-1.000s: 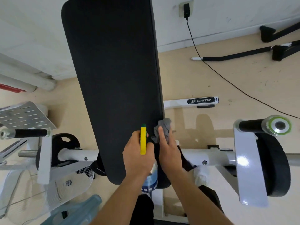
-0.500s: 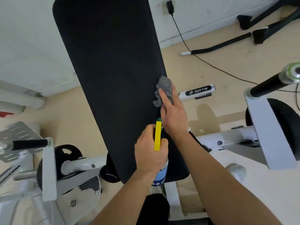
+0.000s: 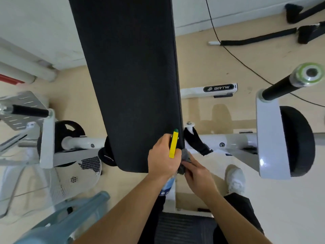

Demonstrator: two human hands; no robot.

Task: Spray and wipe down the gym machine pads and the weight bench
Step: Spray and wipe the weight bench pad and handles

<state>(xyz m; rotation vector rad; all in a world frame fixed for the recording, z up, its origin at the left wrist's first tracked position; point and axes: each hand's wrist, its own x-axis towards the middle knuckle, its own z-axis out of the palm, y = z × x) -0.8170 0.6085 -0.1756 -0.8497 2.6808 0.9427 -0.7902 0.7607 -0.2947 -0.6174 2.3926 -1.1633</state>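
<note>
Bench pad, long and black, running lengthwise away from the wearer, near end low in view, far end cut off by the top edge. Left hand wrapped fully round the spray bottle, yellow trigger on top with its green tip aimed up the pad. Right hand pinched closed on the grey cloth, pressed to the pad's near right corner, probably the side edge, though half hidden behind the left hand. Risks, as a judgement: hands crowded together, so a knock on the bottle or a stray squeeze wetting the cloth hand; cloth sliding off the corner and missing the edge; overspray onto the white frame or floor.
</note>
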